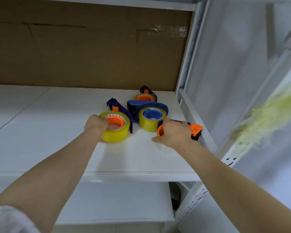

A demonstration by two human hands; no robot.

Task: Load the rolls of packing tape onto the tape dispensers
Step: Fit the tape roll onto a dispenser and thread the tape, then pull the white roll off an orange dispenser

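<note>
Several tape dispensers lie on a white shelf [40, 140]. My left hand [95, 123] grips a yellow tape roll [116, 134] that sits on the orange hub of a purple dispenser [120, 109]. My right hand [173, 134] closes over an empty purple and orange dispenser [196, 129], its orange hub at my thumb. Between them a blue dispenser [148, 105] holds a yellow roll [147, 123]. Behind it another purple dispenser [147, 91] carries a roll on an orange hub [144, 98].
Brown cardboard [82, 52] backs the shelf. A white metal upright [190, 52] and rail [198, 121] bound it on the right. White plastic sheeting [233, 64] hangs beyond, with a yellow-green blur [265, 118]. A lower shelf [116, 202] lies below.
</note>
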